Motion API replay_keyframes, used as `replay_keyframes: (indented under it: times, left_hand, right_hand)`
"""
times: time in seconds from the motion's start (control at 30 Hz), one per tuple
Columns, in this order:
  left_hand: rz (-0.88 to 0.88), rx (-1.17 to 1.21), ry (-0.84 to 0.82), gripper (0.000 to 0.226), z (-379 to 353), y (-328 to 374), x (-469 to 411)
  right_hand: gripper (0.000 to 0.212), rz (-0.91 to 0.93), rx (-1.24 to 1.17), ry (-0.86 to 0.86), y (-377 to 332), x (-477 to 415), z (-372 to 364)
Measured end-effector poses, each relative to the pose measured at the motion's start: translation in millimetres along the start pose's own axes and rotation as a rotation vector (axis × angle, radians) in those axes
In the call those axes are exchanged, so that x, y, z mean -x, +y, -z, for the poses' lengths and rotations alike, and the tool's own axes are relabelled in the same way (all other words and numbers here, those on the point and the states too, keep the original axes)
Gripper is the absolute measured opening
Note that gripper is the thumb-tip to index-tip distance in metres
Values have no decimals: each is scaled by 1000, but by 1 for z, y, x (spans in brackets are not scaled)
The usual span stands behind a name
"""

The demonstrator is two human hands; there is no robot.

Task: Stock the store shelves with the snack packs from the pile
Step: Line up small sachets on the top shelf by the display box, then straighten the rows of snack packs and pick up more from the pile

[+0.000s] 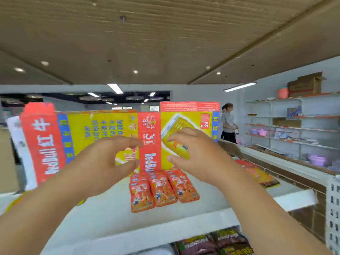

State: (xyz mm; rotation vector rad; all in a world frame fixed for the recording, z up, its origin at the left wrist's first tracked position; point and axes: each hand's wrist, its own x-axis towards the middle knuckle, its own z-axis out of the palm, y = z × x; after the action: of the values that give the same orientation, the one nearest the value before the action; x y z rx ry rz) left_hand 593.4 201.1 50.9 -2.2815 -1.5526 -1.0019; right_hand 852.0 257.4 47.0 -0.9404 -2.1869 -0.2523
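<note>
Empty, loosely curled left hand [103, 162] and right hand [196, 155] hover over orange foil snack packs [161, 190], likely squaring them on the near white shelf [211, 216].

Left hand [103, 159]: bare.
Left forearm [36, 214]: bare as far as the picture's edge.
Right hand [198, 155]: bare.
Right forearm [266, 214]: bare likewise.

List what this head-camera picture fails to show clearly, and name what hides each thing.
Head view: lower middle of the Red Bull carton, behind the left hand and right hand.
Head view: the dark snack packs, cut off by the bottom edge.
Head view: print on the orange snack packs, blurred.
</note>
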Motion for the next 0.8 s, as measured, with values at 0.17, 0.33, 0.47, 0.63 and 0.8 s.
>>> replay_keyframes:
  times: [0.17, 0.33, 0.47, 0.63, 0.8]
  left_hand:
    - [198, -106, 35, 33, 90, -48, 77]
    - [376, -139, 80, 27, 195, -105, 171]
    - [470, -187, 133, 27, 260, -129, 229]
    - [584, -211, 229, 27, 314, -166, 288]
    - [675, -305, 260, 27, 339, -217, 327]
  right_hand:
    - [44, 153, -91, 7, -110, -37, -33]
    - [39, 323, -200, 1, -241, -70, -73]
    - [37, 410, -283, -28, -328, -91, -101]
    - [38, 538, -307, -152, -421, -122, -143]
    - [33, 640, -347, -240, -485, -151, -191]
